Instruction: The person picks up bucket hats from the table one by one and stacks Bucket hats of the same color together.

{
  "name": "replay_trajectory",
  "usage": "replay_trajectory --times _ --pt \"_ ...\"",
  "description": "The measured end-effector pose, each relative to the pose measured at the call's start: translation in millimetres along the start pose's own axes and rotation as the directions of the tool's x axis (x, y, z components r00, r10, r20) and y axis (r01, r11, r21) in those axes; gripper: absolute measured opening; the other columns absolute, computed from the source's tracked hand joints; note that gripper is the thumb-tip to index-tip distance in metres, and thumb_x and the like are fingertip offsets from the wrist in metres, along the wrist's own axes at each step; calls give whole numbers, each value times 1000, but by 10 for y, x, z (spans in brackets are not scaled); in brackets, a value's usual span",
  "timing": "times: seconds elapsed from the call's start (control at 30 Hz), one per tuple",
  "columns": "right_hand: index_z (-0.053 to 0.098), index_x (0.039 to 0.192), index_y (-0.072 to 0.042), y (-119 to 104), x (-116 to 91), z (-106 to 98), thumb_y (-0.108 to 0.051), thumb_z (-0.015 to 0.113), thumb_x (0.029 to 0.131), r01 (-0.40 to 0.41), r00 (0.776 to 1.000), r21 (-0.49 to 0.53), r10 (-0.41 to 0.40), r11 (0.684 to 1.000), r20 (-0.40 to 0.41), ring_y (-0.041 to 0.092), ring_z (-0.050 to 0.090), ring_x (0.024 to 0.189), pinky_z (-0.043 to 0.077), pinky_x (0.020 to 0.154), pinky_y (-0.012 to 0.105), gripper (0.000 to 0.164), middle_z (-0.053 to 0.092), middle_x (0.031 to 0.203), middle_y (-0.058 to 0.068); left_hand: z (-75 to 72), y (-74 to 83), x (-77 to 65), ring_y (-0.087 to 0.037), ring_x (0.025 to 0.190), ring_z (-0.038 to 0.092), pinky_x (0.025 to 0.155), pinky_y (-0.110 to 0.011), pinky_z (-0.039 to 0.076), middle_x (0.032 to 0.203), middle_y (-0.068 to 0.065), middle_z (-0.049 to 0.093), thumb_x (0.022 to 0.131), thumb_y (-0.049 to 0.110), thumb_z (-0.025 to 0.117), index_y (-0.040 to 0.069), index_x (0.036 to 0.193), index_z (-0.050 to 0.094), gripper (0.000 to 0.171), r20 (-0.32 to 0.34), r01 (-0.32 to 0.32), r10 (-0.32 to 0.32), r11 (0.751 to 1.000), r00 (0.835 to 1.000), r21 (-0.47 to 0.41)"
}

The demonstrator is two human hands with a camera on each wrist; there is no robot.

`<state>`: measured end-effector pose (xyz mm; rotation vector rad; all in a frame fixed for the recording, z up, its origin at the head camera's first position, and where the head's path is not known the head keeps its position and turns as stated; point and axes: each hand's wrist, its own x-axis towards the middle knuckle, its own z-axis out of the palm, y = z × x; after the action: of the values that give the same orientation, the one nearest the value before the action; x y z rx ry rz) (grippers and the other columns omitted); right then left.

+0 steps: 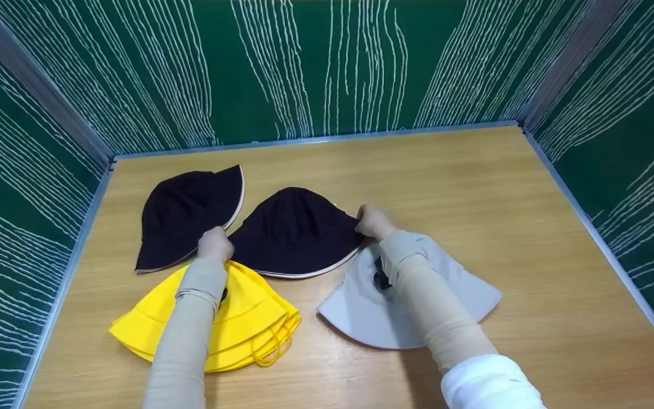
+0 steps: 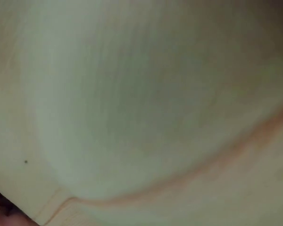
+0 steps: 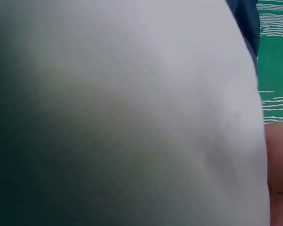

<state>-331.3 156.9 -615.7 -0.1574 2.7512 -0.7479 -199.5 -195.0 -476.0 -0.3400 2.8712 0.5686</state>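
Observation:
A black bucket hat (image 1: pixel 296 233) with a pale brim edge lies folded flat in the middle of the table, in the head view. My right hand (image 1: pixel 375 221) pinches its right brim corner. At its left brim corner, my left hand (image 1: pixel 215 245) holds the edge with curled fingers. Under the left forearm lies a stack of yellow bucket hats (image 1: pixel 247 335) with a cord hanging at the right. A light grey bucket hat (image 1: pixel 361 312) lies partly beneath the right forearm. Sleeve cloth fills most of both wrist views and hides the fingers there.
Another black hat (image 1: pixel 182 218) lies at the back left, close to the left hand. The wooden table (image 1: pixel 543 272) is bordered by metal edging and green panels (image 1: pixel 361 68) with white wavy lines at the back and both sides.

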Motion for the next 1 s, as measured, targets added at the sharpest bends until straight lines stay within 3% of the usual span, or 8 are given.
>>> replay_trajectory --times 0.2,0.3,0.43,0.53,0.7,0.8,0.87,1.0 --pt "58 99 4 -762 -841 -570 -7 60 78 -67 996 -35 69 997 61 35 59 93 48 82 44 24 63 100 19 11 -26 -20 -41 103 60 88 -47 49 110 -28 63 85 -7 46 -11 107 59 26 21 -9 10 1000 1000 -16" --pt "56 100 4 -900 -1029 -679 -9 58 79 -53 997 -45 55 998 47 35 58 94 47 83 43 25 63 102 20 -6 -40 -26 -42 103 59 89 -48 48 110 -28 63 82 -6 47 -11 107 59 28 20 -18 19 1000 1000 -19" --pt "55 109 5 -921 -1033 -744 -14 59 83 -88 994 -25 90 996 60 36 57 102 46 89 44 32 61 111 22 -37 -29 -31 -42 104 58 90 -48 47 111 -28 62 83 -2 50 -12 109 58 29 13 -33 34 999 999 -31" --pt "56 113 3 -805 -864 -709 -20 60 84 -108 992 11 107 994 71 36 56 107 44 93 45 37 60 116 21 -61 2 -35 -42 106 57 92 -49 46 113 -29 61 86 5 53 -12 113 57 31 5 -54 54 998 999 -37" --pt "62 100 -5 -490 -548 -516 -30 65 79 8 1000 65 -8 998 -4 29 59 92 47 81 39 33 65 101 14 -99 82 -53 -41 102 58 89 -48 46 110 -27 62 90 12 55 -9 111 58 30 -20 -89 88 994 996 -62" --pt "62 97 -4 -582 -617 -571 -28 65 80 17 1000 97 -15 995 -17 29 58 90 46 81 39 30 65 99 15 -104 141 -81 -38 91 58 83 -47 47 99 -24 62 90 14 56 -8 103 59 26 -39 -126 123 989 992 -83" --pt "61 100 0 -825 -855 -743 -23 65 83 -25 999 146 21 989 25 32 56 97 45 87 40 29 64 105 18 -106 184 -108 -37 86 58 79 -46 47 94 -23 62 90 14 57 -8 99 60 24 -60 -158 153 983 986 -94" --pt "61 96 1 -1036 -1115 -921 -19 62 86 15 1000 235 -19 972 17 26 54 88 44 79 33 22 61 99 15 -122 283 -182 -37 86 58 80 -46 47 93 -23 63 89 15 59 -7 98 60 24 -109 -218 206 970 973 -111"
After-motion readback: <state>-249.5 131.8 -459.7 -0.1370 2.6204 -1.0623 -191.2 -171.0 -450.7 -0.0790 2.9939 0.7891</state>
